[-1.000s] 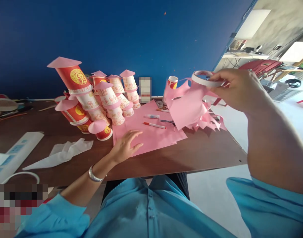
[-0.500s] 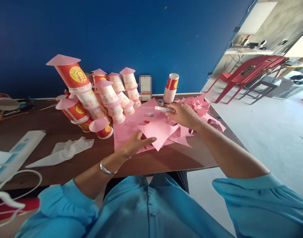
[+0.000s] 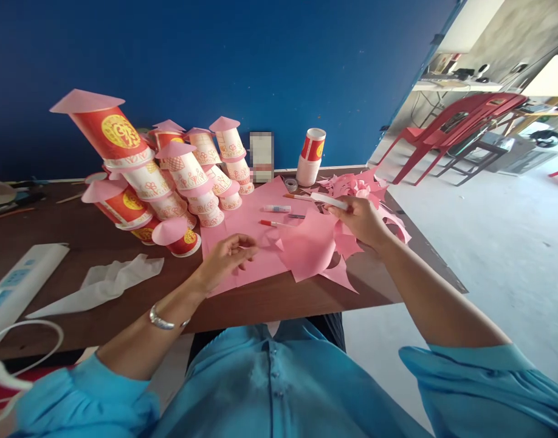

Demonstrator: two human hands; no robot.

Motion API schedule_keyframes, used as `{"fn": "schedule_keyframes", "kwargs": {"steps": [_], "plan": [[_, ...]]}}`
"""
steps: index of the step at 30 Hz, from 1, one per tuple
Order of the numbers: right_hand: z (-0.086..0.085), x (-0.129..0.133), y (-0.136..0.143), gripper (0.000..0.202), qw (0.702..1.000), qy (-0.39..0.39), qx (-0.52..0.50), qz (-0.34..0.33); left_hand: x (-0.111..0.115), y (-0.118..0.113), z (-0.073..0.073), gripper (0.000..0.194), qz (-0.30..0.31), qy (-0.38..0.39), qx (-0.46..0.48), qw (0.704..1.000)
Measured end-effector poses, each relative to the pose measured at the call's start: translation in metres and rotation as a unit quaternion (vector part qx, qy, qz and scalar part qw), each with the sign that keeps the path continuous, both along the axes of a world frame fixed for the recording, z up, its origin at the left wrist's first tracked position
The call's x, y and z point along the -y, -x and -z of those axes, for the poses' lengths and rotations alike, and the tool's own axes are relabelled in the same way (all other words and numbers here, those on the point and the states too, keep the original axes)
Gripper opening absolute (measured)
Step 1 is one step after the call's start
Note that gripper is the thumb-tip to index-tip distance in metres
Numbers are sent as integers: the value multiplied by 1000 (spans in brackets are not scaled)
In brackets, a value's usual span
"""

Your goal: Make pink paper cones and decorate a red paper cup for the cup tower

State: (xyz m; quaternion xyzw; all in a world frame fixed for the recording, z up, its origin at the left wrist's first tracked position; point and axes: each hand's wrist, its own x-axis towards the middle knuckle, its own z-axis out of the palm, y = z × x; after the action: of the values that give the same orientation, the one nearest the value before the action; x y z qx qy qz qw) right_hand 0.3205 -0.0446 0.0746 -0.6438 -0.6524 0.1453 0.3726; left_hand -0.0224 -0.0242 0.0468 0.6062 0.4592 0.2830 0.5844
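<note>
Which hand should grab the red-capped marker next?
Left, I'd say: the left hand looks empty and is nearer the red-capped marker, while the right hand holds a white ring.

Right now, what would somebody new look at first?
Probably the cup towers with pink cone roofs, crowded at the left in front of the blue wall. Next might come the crumpled pink scraps at the table's right, just behind the right hand, which holds something thin and white.

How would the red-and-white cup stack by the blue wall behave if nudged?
The cup stack would probably tip, being tall and narrow. It looks light for its size, its top cup open and thin-rimmed. The cups might separate, no fastening being visible.
</note>
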Motion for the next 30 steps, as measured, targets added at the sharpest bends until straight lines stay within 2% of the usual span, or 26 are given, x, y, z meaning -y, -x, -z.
{"fn": "schedule_keyframes", "kwargs": {"steps": [3, 7, 12, 14, 17, 18, 20, 22, 25, 27, 30], "plan": [[-15, 1, 15, 28, 996, -46, -62, -54, 4, -15, 3, 58, 27, 19, -18, 999], [-34, 1, 34, 26, 984, -90, -108, -109, 7, -38, 7, 59, 58, 66, 22, 996], [-29, -1, 48, 27, 983, -80, -101, -131, 5, -53, 14, 54, -5, 54, 111, 992], [-27, 2, 47, 27, 987, -103, -56, -113, 3, -51, 15, 53, -23, 44, 117, 992], [-24, 8, 36, 40, 990, -135, 27, 5, 0, -39, 12, 53, -54, 44, 123, 990], [-22, 11, 30, 43, 988, -136, 48, 47, -2, -33, 11, 54, -65, 39, 122, 990], [-12, 18, 19, 43, 985, -135, 72, 83, -5, -22, 10, 53, -66, 36, 108, 991], [5, 28, 13, 37, 989, -115, 75, 46, -7, -13, 11, 52, -67, 49, 97, 992], [35, 51, 19, 34, 989, -108, 98, -18, -7, -8, 13, 51, -78, 97, 112, 986], [51, 68, 30, 30, 973, -123, 174, -84, -5, -10, 14, 51, -89, 131, 136, 978], [63, 83, 42, 22, 942, -92, 302, -118, -4, -13, 12, 51, -110, 150, 170, 968]]}}
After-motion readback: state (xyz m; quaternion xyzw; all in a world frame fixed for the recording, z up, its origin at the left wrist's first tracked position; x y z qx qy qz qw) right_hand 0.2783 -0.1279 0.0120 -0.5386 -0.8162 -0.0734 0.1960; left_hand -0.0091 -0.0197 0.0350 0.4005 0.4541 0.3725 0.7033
